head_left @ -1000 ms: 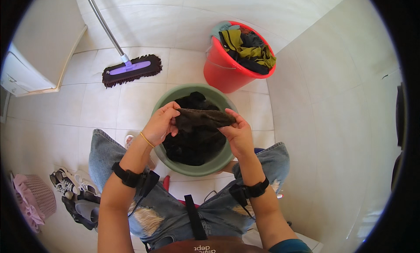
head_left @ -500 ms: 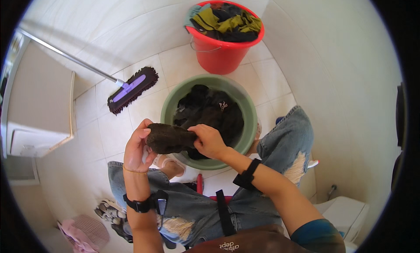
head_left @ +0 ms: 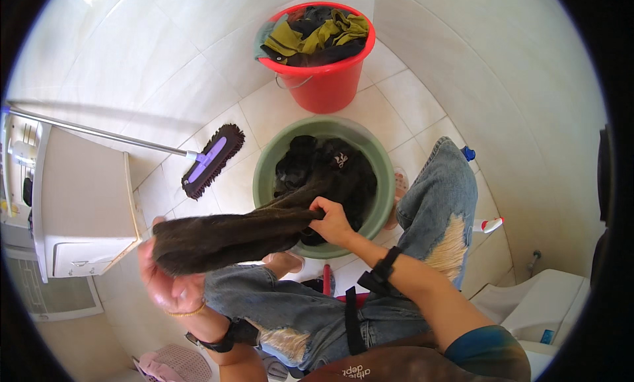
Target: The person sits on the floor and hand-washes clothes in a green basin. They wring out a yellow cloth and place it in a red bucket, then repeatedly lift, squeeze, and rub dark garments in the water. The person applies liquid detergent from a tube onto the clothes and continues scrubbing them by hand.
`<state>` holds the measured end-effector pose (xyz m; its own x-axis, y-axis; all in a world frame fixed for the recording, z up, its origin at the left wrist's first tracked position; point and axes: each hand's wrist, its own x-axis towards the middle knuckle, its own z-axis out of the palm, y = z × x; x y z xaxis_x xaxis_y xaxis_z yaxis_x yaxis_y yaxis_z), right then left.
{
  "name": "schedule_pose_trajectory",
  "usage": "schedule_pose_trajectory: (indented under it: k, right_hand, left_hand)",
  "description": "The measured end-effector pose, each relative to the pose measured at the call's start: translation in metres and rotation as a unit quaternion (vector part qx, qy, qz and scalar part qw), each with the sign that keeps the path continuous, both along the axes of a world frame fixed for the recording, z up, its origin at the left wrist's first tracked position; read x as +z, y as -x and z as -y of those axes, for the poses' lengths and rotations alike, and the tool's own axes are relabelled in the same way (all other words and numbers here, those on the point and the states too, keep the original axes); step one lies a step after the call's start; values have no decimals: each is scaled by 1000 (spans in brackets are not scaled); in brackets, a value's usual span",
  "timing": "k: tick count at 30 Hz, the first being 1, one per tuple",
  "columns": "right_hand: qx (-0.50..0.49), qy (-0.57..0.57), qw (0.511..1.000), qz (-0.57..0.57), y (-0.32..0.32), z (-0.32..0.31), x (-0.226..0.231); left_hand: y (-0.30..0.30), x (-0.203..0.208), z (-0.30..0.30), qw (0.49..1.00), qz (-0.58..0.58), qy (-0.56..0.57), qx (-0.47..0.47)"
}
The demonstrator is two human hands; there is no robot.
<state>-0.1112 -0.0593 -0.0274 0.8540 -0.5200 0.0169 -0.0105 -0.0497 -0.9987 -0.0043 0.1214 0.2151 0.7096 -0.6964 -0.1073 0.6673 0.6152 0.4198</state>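
Observation:
A dark brown garment point(head_left: 224, 240) is stretched between my two hands in front of my knees, with part of it trailing into the green basin point(head_left: 259, 164). My left hand point(head_left: 168, 283) grips its wide left end; some fingers are hidden behind the cloth. On the basin's near side, my right hand point(head_left: 334, 223) is closed and pinches the gathered fabric. Inside the basin lie more dark, wet-looking clothes point(head_left: 353, 177), one with a small pale print.
Beyond the basin stands a red bucket point(head_left: 327, 91) heaped with clothes. A purple-headed mop point(head_left: 211, 160) lies to the left, near a white cabinet point(head_left: 86, 197). A pink basket point(head_left: 181, 363) sits at lower left. A white toilet point(head_left: 548, 303) is at right.
The garment went from a short bunch to a long stretched length. My left hand moved left and toward me, while my right hand shifted slightly right. The whole view has shifted somewhat.

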Motion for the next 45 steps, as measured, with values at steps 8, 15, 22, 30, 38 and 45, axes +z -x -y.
schedule_pose_trajectory:
  k: [8,15,22,30,38,45]
  right_hand:
    - [103,16,993,-49,44,63,75]
    - [194,-181,947,-183,48,46,15]
    - [78,-560,823,-52,33,64,34]
    - [107,-566,817,-22,15,59,91]
    - [144,-389,910,14,18,111,132]
    - [88,343,905,-236,5,78,20]
  left_hand:
    - [-5,-33,3,996,43,-66,34]
    - [-41,-138,14,968,-32,-232,-86]
    - [-46,-174,7,945,-57,-316,-66]
    - [-55,-187,4,938,-83,-330,-67]
    - [-55,-179,-3,940,-96,-324,-53]
    - [-62,-182,-14,946,-116,-297,-50]
